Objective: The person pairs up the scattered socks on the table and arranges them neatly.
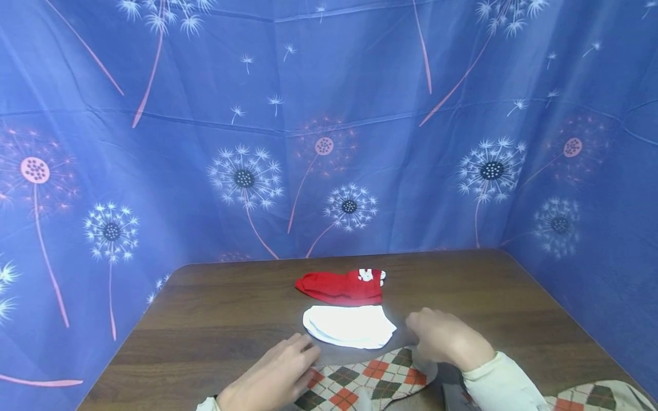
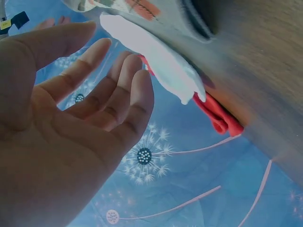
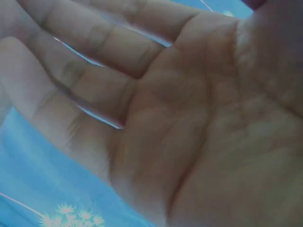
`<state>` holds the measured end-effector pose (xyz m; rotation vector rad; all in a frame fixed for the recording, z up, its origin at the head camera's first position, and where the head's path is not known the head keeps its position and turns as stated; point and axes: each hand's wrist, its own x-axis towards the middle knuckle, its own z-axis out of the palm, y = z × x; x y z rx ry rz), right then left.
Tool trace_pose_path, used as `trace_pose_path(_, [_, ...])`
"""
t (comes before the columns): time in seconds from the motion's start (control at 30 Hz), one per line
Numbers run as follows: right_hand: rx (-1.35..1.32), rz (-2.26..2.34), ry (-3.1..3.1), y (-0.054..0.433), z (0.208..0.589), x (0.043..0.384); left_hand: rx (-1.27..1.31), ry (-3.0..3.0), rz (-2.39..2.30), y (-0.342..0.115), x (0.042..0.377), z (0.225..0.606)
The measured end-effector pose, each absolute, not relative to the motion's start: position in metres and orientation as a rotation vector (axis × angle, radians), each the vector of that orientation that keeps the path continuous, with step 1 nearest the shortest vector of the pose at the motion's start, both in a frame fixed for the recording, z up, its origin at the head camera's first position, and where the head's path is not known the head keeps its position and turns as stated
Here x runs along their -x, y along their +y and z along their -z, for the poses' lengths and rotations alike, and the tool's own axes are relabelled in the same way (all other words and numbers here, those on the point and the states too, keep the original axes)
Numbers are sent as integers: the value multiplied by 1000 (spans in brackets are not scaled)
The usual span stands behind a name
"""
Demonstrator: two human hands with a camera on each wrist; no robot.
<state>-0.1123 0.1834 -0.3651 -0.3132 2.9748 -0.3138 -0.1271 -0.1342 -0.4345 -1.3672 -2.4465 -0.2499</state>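
Note:
An argyle sock [image 1: 377,371] in beige, orange and dark green lies at the front of the wooden table, between both hands. My left hand [image 1: 280,371] is at its left end; in the left wrist view its fingers [image 2: 130,90] are loosely bent with nothing held. Over the sock's right end is my right hand [image 1: 452,339], blurred in the head view. The right wrist view shows its palm bare and its fingers [image 3: 94,90] extended. Just beyond the argyle sock lies a white sock [image 1: 349,325], folded flat. Behind that is a red sock [image 1: 336,288] with a white figure on it.
Another argyle piece [image 1: 591,397] lies at the front right, partly cut off by the frame. Dark grey fabric [image 1: 452,394] shows beside the right sleeve [image 1: 506,382]. A blue dandelion-print curtain [image 1: 329,114] surrounds the wooden table [image 1: 216,314] at the back and sides.

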Motion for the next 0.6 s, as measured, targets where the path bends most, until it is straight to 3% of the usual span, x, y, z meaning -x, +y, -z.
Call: trace_pose_path(0.6, [714, 403, 3037, 191, 359, 100, 1473, -2542, 317, -123, 123, 426])
